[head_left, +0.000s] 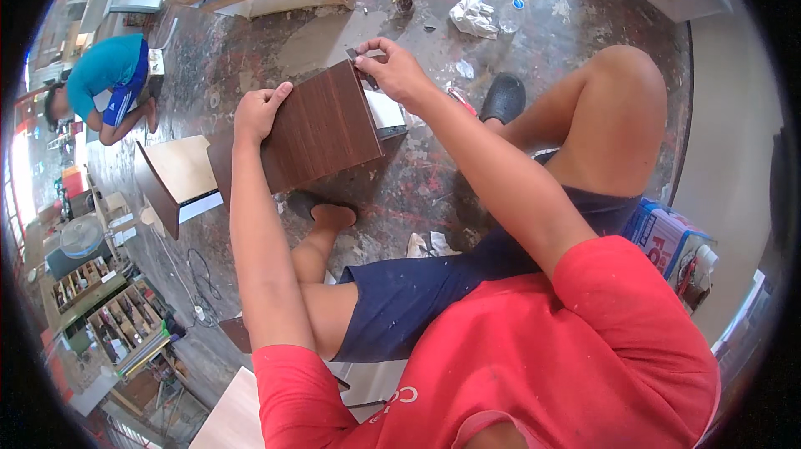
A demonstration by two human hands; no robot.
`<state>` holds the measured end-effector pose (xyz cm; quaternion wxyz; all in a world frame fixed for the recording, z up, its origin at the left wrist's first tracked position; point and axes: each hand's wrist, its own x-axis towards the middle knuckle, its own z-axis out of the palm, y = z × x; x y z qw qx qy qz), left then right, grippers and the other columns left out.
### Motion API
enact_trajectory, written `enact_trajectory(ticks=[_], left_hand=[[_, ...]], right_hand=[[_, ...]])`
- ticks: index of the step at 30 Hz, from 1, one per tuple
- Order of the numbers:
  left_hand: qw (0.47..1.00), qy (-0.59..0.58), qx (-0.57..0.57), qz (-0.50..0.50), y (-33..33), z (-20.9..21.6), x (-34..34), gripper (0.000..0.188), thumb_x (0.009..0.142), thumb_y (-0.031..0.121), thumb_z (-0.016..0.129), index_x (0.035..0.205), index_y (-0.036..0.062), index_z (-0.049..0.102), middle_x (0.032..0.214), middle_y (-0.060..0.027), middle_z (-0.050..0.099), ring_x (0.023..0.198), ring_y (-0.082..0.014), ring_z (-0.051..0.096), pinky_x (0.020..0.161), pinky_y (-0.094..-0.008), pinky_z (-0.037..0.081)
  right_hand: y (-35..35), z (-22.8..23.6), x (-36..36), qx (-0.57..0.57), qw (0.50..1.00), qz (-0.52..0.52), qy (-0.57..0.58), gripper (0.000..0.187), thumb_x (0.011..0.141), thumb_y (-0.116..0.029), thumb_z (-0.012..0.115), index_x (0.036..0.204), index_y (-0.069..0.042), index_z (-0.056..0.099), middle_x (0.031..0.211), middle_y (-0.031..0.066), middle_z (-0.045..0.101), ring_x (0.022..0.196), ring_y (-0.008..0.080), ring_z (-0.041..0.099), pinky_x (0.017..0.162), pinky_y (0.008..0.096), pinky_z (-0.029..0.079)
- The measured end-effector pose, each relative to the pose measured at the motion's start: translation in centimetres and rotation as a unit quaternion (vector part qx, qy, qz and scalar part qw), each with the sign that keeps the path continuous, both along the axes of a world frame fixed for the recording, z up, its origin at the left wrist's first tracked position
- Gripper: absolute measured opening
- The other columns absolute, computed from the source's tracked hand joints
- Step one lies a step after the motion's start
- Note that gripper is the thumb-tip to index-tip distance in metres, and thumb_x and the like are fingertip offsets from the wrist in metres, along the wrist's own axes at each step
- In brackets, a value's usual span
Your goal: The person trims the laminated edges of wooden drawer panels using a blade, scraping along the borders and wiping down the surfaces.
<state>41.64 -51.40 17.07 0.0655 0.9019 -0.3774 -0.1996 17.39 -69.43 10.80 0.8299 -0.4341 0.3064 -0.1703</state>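
Paint-spattered floor (409, 190) spreads around you in the head view, with a co-worker (108, 73) crouched at the far left. Your left hand (257, 115) grasps the left part of the dark-brown wood-grain panel (321, 128), thumb on top; your right hand (392, 73) pinches at its far right corner. That panel sits beyond your left foot, above a white board (384, 111); you cannot tell whether they are fastened. Its face looks finished, while the corner work seems incomplete. Left of it, a brown-fronted pale box (179, 169) appears already joined.
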Motion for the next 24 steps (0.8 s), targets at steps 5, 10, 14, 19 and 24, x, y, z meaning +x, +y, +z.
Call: enact_trajectory(ticks=[5,10,14,19,24], left_hand=[[1.000,0.008,0.001,-0.003,0.0,-0.3,0.6,0.081,0.090,0.080,0.058,0.101,0.0044,0.083,0.093,-0.0218,0.077,0.093,-0.0368,0.074,0.087,-0.0435,0.054],[1.000,0.011,0.004,0.003,0.1,-0.5,0.9,0.083,0.088,0.083,0.057,0.103,0.0057,0.083,0.094,-0.0209,0.078,0.094,-0.0358,0.075,0.088,-0.0433,0.054],[1.000,0.020,-0.002,0.011,0.1,-0.3,0.8,0.083,0.087,0.083,0.058,0.101,0.0051,0.084,0.092,-0.0199,0.078,0.091,-0.0343,0.074,0.088,-0.0421,0.054],[1.000,0.018,0.008,0.012,-0.2,-0.1,0.7,0.084,0.087,0.083,0.059,0.098,0.0040,0.083,0.089,-0.0195,0.077,0.088,-0.0340,0.074,0.086,-0.0418,0.053],[1.000,0.025,0.002,0.007,0.0,-0.3,1.0,0.085,0.087,0.084,0.059,0.097,0.0029,0.083,0.088,-0.0198,0.077,0.088,-0.0336,0.074,0.086,-0.0419,0.053]], right_hand=[[1.0,-1.0,-1.9,-0.050,0.997,0.051,0.000,0.023,0.101,-0.011,0.070,0.121,-0.005,0.062,0.098,0.0084,0.075,0.086,0.0119,0.069,0.071,0.0266,0.054],[4.6,-1.3,-5.6,-0.114,0.990,0.075,0.025,0.021,0.105,-0.012,0.066,0.124,-0.006,0.060,0.102,0.0082,0.075,0.092,0.0121,0.067,0.077,0.0294,0.053],[7.7,-1.7,-8.9,-0.114,0.989,0.092,0.031,0.024,0.102,-0.018,0.069,0.122,-0.008,0.061,0.101,0.0112,0.077,0.094,0.0139,0.067,0.084,0.0339,0.053],[7.1,-0.8,-9.0,-0.098,0.990,0.098,0.039,0.021,0.102,-0.017,0.068,0.120,-0.008,0.060,0.098,0.0082,0.074,0.093,0.0142,0.066,0.085,0.0345,0.052],[9.0,-1.7,-10.2,-0.104,0.990,0.087,0.031,0.022,0.103,-0.017,0.067,0.121,-0.009,0.059,0.098,0.0068,0.073,0.094,0.0133,0.065,0.084,0.0330,0.052]])
